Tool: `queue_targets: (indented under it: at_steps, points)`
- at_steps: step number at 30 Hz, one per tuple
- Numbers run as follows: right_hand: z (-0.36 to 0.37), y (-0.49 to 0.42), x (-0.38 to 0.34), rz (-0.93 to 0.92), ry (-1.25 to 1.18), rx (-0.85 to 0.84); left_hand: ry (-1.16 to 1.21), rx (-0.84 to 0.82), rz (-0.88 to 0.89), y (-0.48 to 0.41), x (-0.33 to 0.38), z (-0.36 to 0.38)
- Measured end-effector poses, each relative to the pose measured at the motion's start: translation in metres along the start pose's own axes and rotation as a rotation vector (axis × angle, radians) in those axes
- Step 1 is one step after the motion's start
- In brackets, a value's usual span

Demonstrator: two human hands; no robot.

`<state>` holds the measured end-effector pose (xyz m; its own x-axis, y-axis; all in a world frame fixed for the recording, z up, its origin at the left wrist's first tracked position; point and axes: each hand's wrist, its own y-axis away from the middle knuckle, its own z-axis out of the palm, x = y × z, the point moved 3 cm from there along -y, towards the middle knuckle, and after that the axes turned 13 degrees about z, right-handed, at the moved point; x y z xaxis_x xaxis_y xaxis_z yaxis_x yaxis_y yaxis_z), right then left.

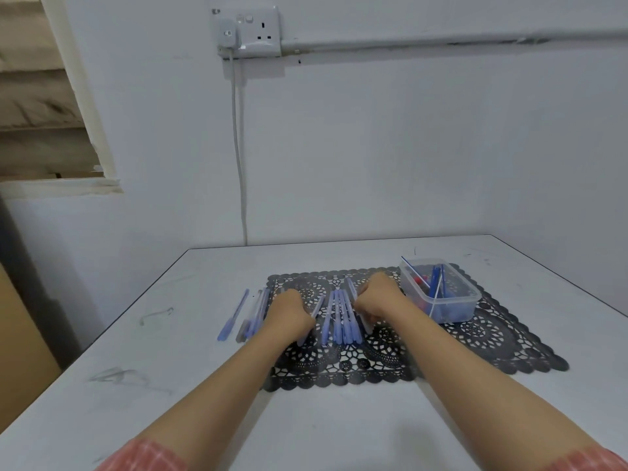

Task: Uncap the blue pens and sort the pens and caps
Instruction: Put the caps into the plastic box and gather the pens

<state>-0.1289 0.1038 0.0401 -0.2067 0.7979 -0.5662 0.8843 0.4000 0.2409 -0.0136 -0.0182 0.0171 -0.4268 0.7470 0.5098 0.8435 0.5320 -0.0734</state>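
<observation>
Both hands lie knuckles-up on a black lace mat (482,345) on the white counter (163,351), so their fingers are mostly hidden behind the backs of the hands. The right hand (377,297) is curled round a pale blue pen (351,287). One end of that pen pokes out past the knuckles and a pale end shows below the palm, but the grip itself is blurred. The left hand (289,314) is also curled downward. A slanting pen (317,309) runs along its inner edge and under the wrist, and I cannot tell whether the fingers hold it or merely lie over it.

Between the hands a row of pens (339,321) lies side by side on the mat. Motion blur makes it unclear whether they are capped. Left of the left hand, a bundle of pens (254,316) sits at the mat's edge, partly covered by the hand, with a single pen (234,316) apart on the bare counter.

A clear plastic box (457,302) stands on the mat just right of the right hand. It holds blue and red pieces too jumbled to identify. Checked sleeves are cut off by the bottom edge of the view.
</observation>
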Motion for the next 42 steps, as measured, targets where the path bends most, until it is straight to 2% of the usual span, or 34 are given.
queue_targets:
  at_steps: [4, 10, 15, 18, 23, 27, 34, 42]
  points:
    - [0.0, -0.001, 0.006, 0.018, 0.075, -0.023, 0.006, 0.001, 0.003, -0.001, 0.005, 0.007]
    - [0.004, -0.001, 0.008, 0.027, 0.043, -0.069, 0.029, 0.02, 0.035, -0.003, 0.008, 0.011]
    - [0.001, 0.003, 0.003, -0.027, 0.077, 0.026, 0.002, 0.053, 0.084, -0.004, 0.006, 0.006]
    - [0.004, 0.005, -0.012, -0.136, 0.071, 0.069, 0.005, 0.153, 0.077, -0.003, -0.004, -0.014]
    - [0.021, 0.019, -0.048, -0.324, 0.028, -0.023, -0.061, 0.374, -0.007, 0.003, -0.04, -0.057]
    - [0.053, 0.025, -0.073, -0.339, 0.015, -0.091, -0.145, 0.316, -0.089, 0.004, -0.074, -0.072]
    - [0.088, 0.025, -0.093, -0.228, 0.165, -0.062, -0.188, 0.142, -0.198, 0.009, -0.102, -0.063]
    - [0.088, 0.028, -0.097, -0.209, 0.211, -0.038, -0.182, 0.163, -0.22, 0.01, -0.103, -0.063]
